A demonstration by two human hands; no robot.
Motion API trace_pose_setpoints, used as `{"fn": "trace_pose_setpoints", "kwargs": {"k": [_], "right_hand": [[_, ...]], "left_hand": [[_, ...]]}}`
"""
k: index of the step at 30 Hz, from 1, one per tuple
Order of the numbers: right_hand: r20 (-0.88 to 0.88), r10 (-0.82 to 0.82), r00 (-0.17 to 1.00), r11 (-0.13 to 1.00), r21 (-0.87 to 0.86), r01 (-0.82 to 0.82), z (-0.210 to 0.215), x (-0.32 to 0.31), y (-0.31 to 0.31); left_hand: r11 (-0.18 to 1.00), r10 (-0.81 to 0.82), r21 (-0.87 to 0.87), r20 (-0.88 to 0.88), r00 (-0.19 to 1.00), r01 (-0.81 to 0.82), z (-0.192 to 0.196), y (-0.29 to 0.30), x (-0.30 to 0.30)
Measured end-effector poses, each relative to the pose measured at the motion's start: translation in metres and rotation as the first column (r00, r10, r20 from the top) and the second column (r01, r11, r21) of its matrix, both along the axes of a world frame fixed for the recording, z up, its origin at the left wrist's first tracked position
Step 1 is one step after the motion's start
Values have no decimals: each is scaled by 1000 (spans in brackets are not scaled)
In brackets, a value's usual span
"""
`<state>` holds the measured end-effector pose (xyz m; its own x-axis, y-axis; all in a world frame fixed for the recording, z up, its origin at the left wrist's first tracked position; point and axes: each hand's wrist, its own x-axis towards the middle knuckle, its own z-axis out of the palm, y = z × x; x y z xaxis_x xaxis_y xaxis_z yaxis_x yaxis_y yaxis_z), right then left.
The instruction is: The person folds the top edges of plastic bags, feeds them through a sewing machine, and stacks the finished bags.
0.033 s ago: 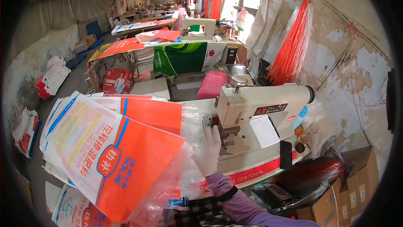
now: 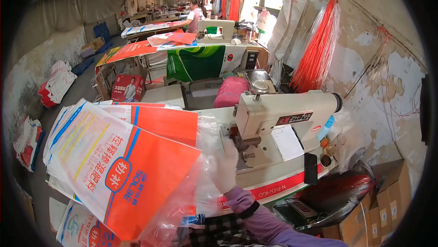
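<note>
In the middle of the frame the right hand (image 2: 224,169), in a white glove, is raised with its fingers spread flat against a clear plastic liner (image 2: 205,165). It presses on the thin plastic and does not pinch it, which keeps the floppy sheet smooth and out of the way of the needle. A purple sleeve (image 2: 260,219) comes up to that hand from the lower edge.

The left hand cannot be seen. It may be hidden under the big orange and white bag (image 2: 123,174) at the lower left, so I cannot tell if it holds anything.

That bag lies tilted on top of a stack of bags (image 2: 68,128) of the same kind. The stack fans out on the left of the frame, close by, so the top one is easy to reach. The clear liner sticks out of the bag's open end, toward the cream sewing machine (image 2: 283,114) at the centre right. The machine stands on the surface (image 2: 273,187), with its needle end facing the bag.

Bright red strings (image 2: 317,50) hang on the cracked wall at the upper right. Brown boxes (image 2: 388,201) sit at the lower right. Far back, at the top of the frame, another person (image 2: 194,16) works beside a second sewing machine (image 2: 214,30).
</note>
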<state>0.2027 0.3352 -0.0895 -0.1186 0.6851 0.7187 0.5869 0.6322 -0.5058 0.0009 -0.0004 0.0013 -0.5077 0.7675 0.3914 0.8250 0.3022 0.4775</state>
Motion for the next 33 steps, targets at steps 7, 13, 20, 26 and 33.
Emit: {"fn": "trace_pose_setpoints", "kwargs": {"k": [7,13,20,26,33], "right_hand": [[-27,515,857,851,-110,-514,-31,1,20],[103,323,941,928,-231,-293,-8,-11,19],[336,314,888,920,-340,-197,30,-2,16],[500,577,646,611,260,-748,68,-28,0],[133,848,513,508,70,-859,70,-98,-200]], "left_hand": [[995,95,-13,-47,994,-96,0,0,-17],[960,-184,-235,-119,976,153,-23,-25,-29],[941,-212,-283,-73,975,183,-21,-46,-12],[925,51,343,320,946,-166,-34,-57,-37],[796,328,595,-268,906,-112,134,99,-251]]}}
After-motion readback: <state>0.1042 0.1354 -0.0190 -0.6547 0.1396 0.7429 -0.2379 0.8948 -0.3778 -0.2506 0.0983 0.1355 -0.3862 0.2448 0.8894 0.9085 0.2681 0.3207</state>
